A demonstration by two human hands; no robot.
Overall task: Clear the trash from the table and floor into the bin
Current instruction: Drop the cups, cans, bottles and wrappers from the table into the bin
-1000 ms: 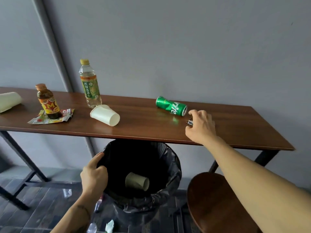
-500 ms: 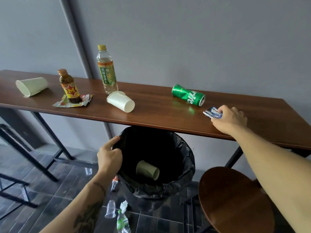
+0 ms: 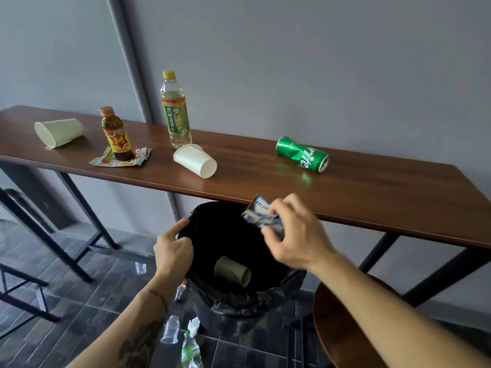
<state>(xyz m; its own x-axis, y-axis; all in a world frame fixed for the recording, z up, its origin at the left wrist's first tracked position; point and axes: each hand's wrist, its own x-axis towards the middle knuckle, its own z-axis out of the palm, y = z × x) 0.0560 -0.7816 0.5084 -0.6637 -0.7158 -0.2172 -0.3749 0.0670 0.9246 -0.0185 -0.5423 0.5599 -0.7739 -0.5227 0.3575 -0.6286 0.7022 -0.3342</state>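
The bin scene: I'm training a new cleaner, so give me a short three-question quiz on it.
1. True or false: the right hand holds a blue wrapper over the bin.
2. How many paper cups lie on the table?
3. The Sprite can is: A upright, B on its side.

Key: 1 true. 2 two: and. 3 B.

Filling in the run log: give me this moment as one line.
right hand: holds wrapper over bin | left hand: grips bin rim | cup in bin | can on table
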